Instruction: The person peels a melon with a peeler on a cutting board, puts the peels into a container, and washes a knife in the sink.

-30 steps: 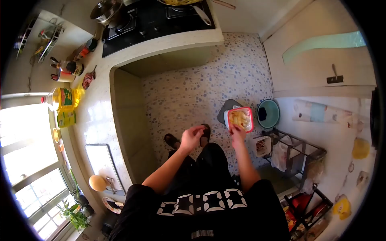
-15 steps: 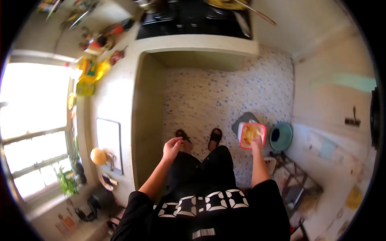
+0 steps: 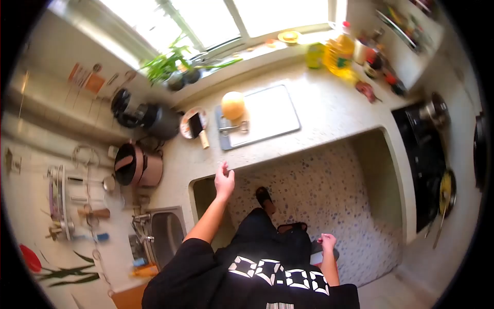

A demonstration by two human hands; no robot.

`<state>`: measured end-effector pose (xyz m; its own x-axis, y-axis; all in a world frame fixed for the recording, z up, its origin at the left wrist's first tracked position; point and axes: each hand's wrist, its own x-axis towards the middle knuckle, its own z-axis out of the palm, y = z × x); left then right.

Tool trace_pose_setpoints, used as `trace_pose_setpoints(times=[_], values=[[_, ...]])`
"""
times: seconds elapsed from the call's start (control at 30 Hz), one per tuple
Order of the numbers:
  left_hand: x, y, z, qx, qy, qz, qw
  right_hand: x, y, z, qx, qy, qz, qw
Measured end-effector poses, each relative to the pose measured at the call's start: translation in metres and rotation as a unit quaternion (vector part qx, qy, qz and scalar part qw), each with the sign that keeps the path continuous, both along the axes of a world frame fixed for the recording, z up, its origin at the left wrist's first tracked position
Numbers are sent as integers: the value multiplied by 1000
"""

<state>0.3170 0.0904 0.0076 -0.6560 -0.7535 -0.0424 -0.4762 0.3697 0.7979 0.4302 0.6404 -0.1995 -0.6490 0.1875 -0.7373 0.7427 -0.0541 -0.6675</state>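
Observation:
My left hand point(image 3: 224, 181) is in front of the counter's near edge, fingers loosely apart and holding nothing I can see. Lower right, my right hand point(image 3: 327, 241) hangs beside my leg with its fingers curled in, and nothing shows in them. Just below it, a bin point(image 3: 318, 258) is partly hidden by my arm and clothes. On the counter ahead lies a white cutting board point(image 3: 272, 116) with a grey edge. A round yellow fruit point(image 3: 233, 105) rests at its left end, beside a metal peeler-like tool point(image 3: 234, 127).
Left of the board, a dark-bladed knife point(image 3: 196, 126) with a pale handle lies across a plate point(image 3: 186, 127). A pink cooker point(image 3: 149, 167) and a sink point(image 3: 169, 236) are further left. An oil bottle point(image 3: 338, 54) stands near the window; a stove point(image 3: 419, 154) is on the right.
My view and body have turned left, from the floor and bin towards the counter. My right hand has come away from the bin's red-rimmed opening; my left hand has moved towards the counter edge.

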Motion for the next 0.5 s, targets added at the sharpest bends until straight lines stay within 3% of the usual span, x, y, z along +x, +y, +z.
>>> trace_pose_setpoints(times=[0.03, 0.17, 0.23, 0.37, 0.5], values=[[0, -29, -4, -13, -30, 36, 999, -29, -12, 6, -5, 5, 31, 1000], [-16, -128, -23, 160, -10, 158, 974, -117, -73, 32, 25, 25, 105, 994], [-30, -169, -34, 269, 14, 182, 946, -153, -117, 60, 47, 21, 139, 989], [-59, -218, -62, 431, 16, 148, 890, -205, -202, 82, 46, 142, 240, 959], [-89, -228, -47, 475, 20, 198, 857, -233, -297, 141, -34, 133, 258, 956]])
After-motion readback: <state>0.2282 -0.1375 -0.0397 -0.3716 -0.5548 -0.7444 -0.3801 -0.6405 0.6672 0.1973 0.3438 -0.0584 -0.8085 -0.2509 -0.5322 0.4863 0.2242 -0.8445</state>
